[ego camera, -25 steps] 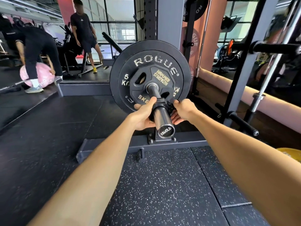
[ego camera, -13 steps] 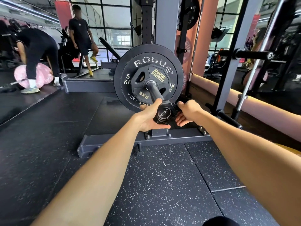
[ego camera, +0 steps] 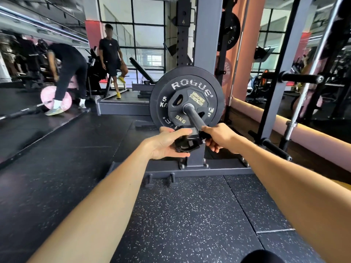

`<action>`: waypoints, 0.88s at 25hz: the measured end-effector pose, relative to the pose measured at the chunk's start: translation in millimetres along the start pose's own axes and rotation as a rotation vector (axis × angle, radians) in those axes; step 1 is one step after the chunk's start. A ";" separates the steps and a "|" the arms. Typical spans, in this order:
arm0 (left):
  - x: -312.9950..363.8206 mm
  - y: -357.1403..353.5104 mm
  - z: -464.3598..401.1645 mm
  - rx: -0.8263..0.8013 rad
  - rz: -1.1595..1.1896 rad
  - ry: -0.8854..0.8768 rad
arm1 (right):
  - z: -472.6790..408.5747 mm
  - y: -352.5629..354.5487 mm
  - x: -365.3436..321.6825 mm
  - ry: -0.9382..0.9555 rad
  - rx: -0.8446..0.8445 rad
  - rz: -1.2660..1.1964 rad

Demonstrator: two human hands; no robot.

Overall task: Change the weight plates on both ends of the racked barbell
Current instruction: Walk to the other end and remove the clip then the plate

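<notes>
Black collar (ego camera: pixel 187 141) before stacked plates (ego camera: pixel 187 97)

I have both bare arms stretched out straight ahead, forearms running up from the bottom corners and drawing in toward each other at the wrists. My left hand (ego camera: pixel 167 144) is turned palm inward, thumb lying along the top and fingers curled underneath, gripping the collar (ego camera: pixel 188 142) from its left side. My right hand (ego camera: pixel 218 137) faces it from the other side, knuckles up and fingers curled down and inward around the collar's right edge, so the two hands sit close together at the same height.
</notes>
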State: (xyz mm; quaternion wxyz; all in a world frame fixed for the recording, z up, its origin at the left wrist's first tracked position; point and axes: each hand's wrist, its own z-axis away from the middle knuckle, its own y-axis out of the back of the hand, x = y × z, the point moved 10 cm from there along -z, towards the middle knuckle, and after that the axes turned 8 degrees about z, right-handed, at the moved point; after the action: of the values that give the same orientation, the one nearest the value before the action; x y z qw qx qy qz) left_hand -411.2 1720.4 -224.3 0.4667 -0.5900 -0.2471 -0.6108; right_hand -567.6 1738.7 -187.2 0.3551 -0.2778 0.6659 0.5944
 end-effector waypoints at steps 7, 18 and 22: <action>82.8 107.6 11.2 0.230 -0.247 -0.194 | -58.4 -52.9 -96.9 0.205 -0.169 0.013; 169.7 237.7 -48.3 0.458 -0.320 -0.338 | -224.0 -110.9 -195.1 0.406 -0.131 0.293; 203.5 272.0 -89.4 0.513 -0.325 -0.329 | -292.1 -126.6 -219.6 0.402 -0.125 0.378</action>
State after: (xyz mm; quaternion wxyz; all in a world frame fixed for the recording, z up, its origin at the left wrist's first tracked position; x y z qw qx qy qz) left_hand -193.8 1467.3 -114.6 0.4500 -0.4971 -0.5554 -0.4918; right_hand -378.7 1420.9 -74.0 0.0810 -0.2824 0.7249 0.6230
